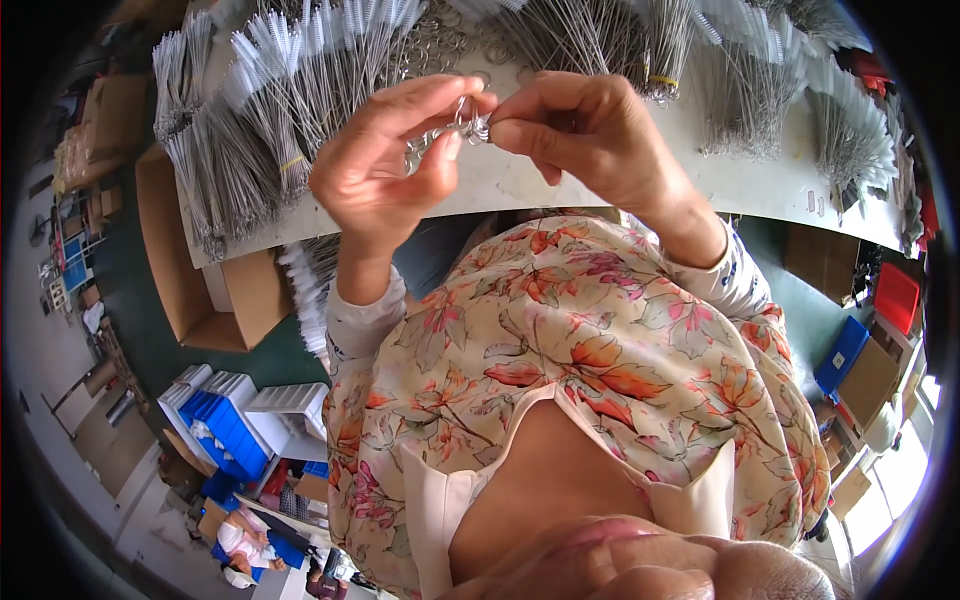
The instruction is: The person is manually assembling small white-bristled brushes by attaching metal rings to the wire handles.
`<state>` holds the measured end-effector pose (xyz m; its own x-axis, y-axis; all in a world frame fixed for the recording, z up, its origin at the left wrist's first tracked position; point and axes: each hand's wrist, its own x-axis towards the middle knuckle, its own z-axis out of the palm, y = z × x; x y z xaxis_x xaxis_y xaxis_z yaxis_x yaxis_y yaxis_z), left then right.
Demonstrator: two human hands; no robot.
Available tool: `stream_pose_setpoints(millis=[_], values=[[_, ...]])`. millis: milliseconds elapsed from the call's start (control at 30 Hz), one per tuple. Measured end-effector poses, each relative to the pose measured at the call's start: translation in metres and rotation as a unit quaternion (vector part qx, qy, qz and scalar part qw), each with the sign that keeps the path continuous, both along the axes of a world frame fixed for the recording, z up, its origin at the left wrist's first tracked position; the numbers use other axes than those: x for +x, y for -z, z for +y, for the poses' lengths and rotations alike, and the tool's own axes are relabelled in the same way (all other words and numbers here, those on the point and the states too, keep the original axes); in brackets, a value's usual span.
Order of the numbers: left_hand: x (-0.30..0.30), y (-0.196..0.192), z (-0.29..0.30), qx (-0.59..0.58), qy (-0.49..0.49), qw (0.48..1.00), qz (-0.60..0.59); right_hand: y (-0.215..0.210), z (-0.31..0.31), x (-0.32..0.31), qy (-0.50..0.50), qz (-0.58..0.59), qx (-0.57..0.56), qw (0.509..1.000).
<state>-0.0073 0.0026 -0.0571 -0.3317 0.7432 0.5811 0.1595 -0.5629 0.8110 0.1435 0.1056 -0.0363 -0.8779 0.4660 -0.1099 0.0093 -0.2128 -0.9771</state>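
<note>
Nearest the camera is the person's own floral top [590, 340], cream with orange and pink leaves, and from it both forearms rise toward the table. The left hand [385, 165] and the right hand [585, 130] meet in the air just above the table edge, and between them is a small metal ring [468, 118], thin, silvery and shiny, with a short run of silvery wire pieces [425, 143] hanging from it toward the left palm. The left thumb and forefinger are pinched on the ring from one side, the other left fingers curled loosely; the right thumb and forefinger tips are pressed together on it from the other side, the remaining fingers folded in. Beyond the hands lies the white table [520, 185], and farther back on it lie bundles of thin wire brushes [270, 110] with white bristle tips, some bound by yellow bands. Cardboard boxes [215, 290] sit below the table at the left.
</note>
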Motion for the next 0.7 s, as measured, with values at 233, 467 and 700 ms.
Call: stream_pose_setpoints(millis=[233, 467, 700], values=[[-0.004, -0.005, -0.002, -0.068, -0.037, 0.993, 0.091, 0.017, -0.009, -0.006, 0.057, 0.043, -0.027, 0.997], [0.001, -0.003, -0.006, -0.078, -0.094, 0.986, 0.111, 0.009, -0.003, -0.014, 0.064, 0.054, 0.048, 0.995], [-0.002, 0.002, -0.006, -0.080, -0.083, 0.989, 0.089, 0.007, -0.001, -0.013, 0.059, 0.066, 0.053, 0.995]])
